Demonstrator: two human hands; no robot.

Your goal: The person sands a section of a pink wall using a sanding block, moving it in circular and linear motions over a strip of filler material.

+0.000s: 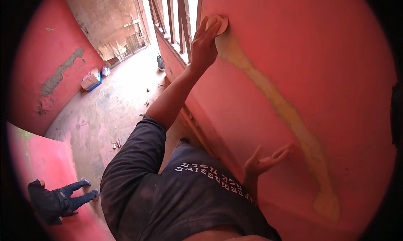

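Observation:
At the top of the view my left hand [204, 47] holds a round, pale orange disc [223, 25], possibly a sanding disc, flat against the red wall [315, 67]. The fingers are spread over its back, right beside the window opening. From just below the disc a yellowish-tan strip [283, 110], apparently filler or bared plaster, runs down the wall in a crooked band. It ends in a wider patch near the bottom right. My right hand [266, 162] is open with its fingers apart, near the wall left of the strip. Whether its fingertips touch the wall is unclear.
Bars [181, 17] cross the bright window opening. Another person [59, 198] stands by a pink wall at lower left. A cardboard box [92, 79] and a plastic bag [105, 71] lie beneath a wall with bared grey plaster [59, 75]. Debris [116, 144] dots the floor [94, 121].

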